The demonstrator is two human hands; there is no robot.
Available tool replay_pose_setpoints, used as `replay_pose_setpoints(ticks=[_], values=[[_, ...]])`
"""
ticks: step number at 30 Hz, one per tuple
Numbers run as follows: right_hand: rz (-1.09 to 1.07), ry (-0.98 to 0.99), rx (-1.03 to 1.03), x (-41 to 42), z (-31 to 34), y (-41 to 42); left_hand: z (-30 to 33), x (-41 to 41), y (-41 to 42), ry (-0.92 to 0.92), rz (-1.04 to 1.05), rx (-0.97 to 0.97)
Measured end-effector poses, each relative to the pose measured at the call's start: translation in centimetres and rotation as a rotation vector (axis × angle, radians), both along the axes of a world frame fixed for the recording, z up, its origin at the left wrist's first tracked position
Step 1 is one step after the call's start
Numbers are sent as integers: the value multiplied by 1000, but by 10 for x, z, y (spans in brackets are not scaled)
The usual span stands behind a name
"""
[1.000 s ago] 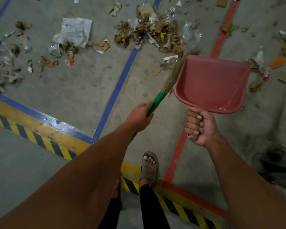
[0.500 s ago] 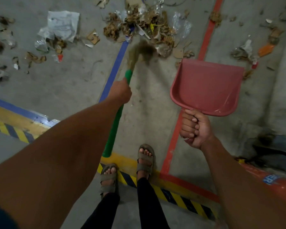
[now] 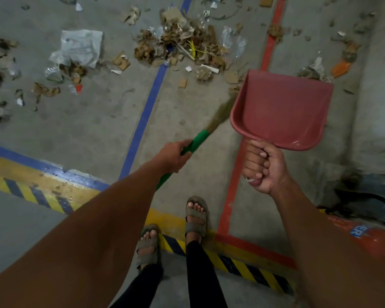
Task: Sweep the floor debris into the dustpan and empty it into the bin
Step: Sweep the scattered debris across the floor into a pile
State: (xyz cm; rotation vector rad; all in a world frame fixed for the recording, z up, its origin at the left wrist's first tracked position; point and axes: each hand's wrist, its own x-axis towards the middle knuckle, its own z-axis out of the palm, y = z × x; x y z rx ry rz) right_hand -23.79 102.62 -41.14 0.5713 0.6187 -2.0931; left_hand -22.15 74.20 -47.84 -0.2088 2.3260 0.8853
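The left hand [image 3: 173, 155] grips the green-handled broom [image 3: 197, 142], the right hand [image 3: 262, 168] grips the empty red dustpan [image 3: 282, 112], lifted before the debris pile [image 3: 182, 47] straddling the blue floor line [image 3: 142, 121].

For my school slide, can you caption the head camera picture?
Left hand grips a green broom, right hand holds an empty red dustpan near the debris pile.

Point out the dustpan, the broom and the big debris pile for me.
dustpan [image 3: 282, 112]: head view, inside of the red pan.
broom [image 3: 199, 140]: head view, green handle just above the left hand.
debris pile [image 3: 182, 44]: head view, middle of the brown heap.
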Motion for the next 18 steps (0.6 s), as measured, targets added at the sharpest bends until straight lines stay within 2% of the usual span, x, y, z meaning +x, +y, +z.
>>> replay_pose_setpoints(ticks=[2, 5, 8, 11, 15, 18], values=[[-4, 2, 7, 6, -1, 5, -2, -5, 5, -120, -129, -59], [-10, 5, 8, 18, -7, 16, -14, -23, 5, -146, -198, -196], [-17, -2, 5, 31, -15, 29, -24, -43, -3, -91, -22, -319], [-42, 2, 22, 42, -20, 39, -22, -53, -6, 47, 188, -347], [-90, 18, 37, 51, -16, 43, -14, -42, -10, 280, 330, -209], [-89, 31, 29, 54, -10, 40, -6, -25, -20, 224, 426, 20]])
